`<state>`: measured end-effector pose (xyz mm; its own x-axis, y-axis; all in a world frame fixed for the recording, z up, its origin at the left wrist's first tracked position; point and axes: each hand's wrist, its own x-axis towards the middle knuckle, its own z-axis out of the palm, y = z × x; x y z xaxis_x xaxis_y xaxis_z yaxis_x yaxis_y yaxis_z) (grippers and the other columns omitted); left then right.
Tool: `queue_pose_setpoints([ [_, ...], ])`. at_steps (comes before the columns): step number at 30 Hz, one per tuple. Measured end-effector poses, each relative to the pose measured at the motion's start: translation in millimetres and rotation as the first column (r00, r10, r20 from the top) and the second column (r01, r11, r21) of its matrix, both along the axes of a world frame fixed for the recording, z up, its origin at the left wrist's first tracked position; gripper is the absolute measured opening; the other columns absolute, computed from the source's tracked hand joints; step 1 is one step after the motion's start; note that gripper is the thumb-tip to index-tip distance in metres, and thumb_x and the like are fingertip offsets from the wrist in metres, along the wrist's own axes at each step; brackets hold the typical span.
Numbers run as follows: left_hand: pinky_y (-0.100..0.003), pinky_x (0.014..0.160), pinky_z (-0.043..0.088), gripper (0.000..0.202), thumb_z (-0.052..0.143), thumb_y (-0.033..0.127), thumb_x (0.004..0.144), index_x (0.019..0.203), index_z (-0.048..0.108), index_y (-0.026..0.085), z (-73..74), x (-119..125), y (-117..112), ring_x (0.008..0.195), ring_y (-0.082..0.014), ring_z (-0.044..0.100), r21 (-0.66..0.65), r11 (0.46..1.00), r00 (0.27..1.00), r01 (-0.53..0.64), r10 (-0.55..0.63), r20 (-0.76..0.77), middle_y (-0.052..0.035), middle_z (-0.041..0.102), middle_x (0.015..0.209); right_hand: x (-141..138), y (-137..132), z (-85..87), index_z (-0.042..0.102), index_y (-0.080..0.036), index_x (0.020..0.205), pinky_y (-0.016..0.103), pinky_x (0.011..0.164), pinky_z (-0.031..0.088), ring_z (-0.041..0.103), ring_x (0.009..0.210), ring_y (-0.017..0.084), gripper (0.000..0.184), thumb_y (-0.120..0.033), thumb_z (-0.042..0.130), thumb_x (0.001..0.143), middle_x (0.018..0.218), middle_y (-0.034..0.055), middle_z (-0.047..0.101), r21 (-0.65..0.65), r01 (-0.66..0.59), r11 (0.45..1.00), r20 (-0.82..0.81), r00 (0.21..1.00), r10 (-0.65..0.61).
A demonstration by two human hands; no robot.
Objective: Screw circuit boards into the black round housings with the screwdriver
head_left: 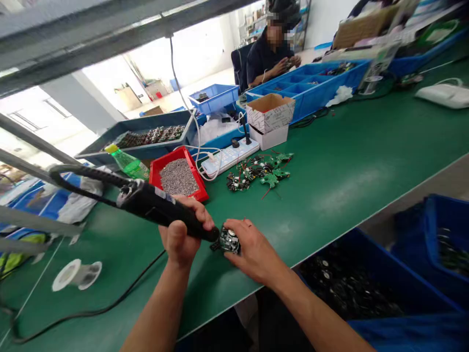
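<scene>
Left hand grips screwdriver (right hand steadies assembly)

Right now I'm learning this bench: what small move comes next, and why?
Probably press the electric screwdriver straight into the small assembly: the left hand grips it with its tip at the assembly, which the right hand steadies on the green table.

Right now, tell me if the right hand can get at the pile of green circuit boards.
Probably yes. Only bare table lies between the right hand and the circuit boards; but that hand is holding a small black part, which it would have to let go.
</scene>
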<state>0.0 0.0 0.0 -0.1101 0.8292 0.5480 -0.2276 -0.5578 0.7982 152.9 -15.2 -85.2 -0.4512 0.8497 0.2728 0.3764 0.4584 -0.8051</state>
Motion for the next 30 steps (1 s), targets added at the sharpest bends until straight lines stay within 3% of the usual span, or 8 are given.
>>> queue_pose_setpoints([
  [30,-0.026,0.045,0.049,0.044,0.071,0.056,0.075,0.091,0.055,0.018,-15.0,3,-1,0.048,-0.0119,0.055,-0.022,0.999,0.999,0.04,-0.04,-0.013,0.0019,0.056,0.067,-2,1,4.8,0.049,-0.024,0.124,0.046,0.103,0.041,0.051,0.107,0.026,0.061,-0.009,0.075,0.071,0.121,0.0047,0.061,-0.011,-0.007,1.0,-0.006,1.0,0.007],
])
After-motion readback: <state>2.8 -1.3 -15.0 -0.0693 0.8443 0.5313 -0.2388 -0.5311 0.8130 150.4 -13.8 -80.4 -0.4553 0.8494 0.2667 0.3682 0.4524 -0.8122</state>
